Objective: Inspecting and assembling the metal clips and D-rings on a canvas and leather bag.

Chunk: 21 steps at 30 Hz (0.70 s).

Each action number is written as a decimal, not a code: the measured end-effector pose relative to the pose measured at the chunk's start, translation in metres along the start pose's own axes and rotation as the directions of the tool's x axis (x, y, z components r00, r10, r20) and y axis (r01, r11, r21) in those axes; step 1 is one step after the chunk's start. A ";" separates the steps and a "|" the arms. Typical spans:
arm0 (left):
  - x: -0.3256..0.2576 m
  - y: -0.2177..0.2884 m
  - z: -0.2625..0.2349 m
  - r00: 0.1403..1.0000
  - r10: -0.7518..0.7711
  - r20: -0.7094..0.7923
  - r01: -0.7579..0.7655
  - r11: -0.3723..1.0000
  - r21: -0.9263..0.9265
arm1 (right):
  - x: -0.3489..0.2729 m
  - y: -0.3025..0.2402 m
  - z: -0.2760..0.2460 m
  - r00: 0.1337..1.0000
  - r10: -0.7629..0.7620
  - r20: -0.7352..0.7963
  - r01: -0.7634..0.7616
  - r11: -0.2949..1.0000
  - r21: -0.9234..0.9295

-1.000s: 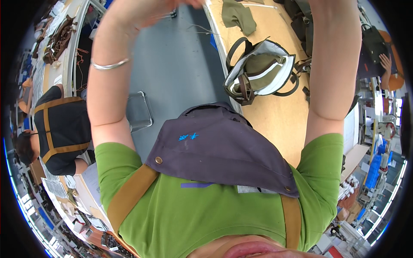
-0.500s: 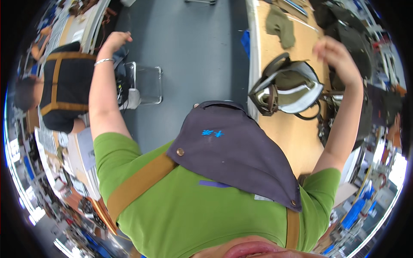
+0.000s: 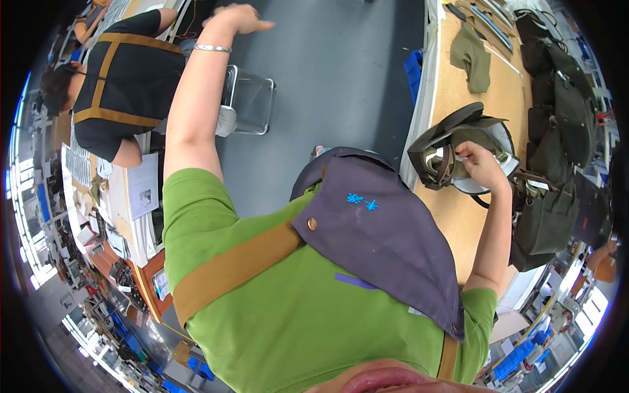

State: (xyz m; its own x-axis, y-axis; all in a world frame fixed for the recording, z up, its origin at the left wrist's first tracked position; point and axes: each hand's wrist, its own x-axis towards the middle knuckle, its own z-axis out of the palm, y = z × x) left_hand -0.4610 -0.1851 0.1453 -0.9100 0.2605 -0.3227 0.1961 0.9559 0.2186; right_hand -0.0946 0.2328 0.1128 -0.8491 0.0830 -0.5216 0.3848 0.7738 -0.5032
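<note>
My right hand (image 3: 483,169) reaches into the mouth of a dark olive handbag (image 3: 427,160) on the bench at my right. Its fingers are bent together beside the brown strap (image 3: 447,162) and the olive cloth inside; what they pinch, if anything, is hidden. The bag stands with its top facing me, pale lining (image 3: 503,141) showing along the rim. My left hand (image 3: 241,18) is raised over the aisle at the far left, a bracelet on its wrist. Its fingers are apart, and nothing is seen in it.
An olive cloth piece (image 3: 472,59) lies farther along the wooden bench (image 3: 452,223). Several dark bags (image 3: 557,118) line the bench's right side. A clear-sided stool (image 3: 252,101) stands in the aisle, near a person in a black shirt (image 3: 134,78) at the left table.
My right hand has come down from above the bench into the bag's mouth. My left hand has moved forward and rightward. The whole view has shifted as my body turned.
</note>
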 end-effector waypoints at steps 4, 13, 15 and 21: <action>-0.036 0.074 -0.016 0.847 0.503 -0.170 -0.512 0.689 -0.512 | 0.003 0.019 0.012 0.996 -0.094 -0.010 0.094 0.996 -0.009; -0.158 0.250 0.151 0.015 0.995 -0.095 -0.958 -0.013 -0.286 | -0.004 -0.007 0.033 0.960 -0.081 -0.267 0.113 0.988 0.109; -0.157 0.264 0.164 0.051 0.999 0.006 -0.989 0.051 -0.138 | -0.001 -0.008 0.046 0.865 -0.156 -0.477 0.218 0.973 0.077; -0.139 0.258 0.174 0.042 0.999 0.009 -0.990 0.043 -0.137 | -0.009 0.005 0.054 0.826 -0.216 -0.520 0.376 0.899 0.225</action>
State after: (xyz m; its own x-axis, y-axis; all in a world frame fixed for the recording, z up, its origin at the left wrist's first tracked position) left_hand -0.2201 0.0494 0.0864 0.1611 0.9672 0.1964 0.8586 -0.2355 0.4553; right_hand -0.0658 0.2020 0.0780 -0.9729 0.2285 0.0361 0.1077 0.5855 -0.8035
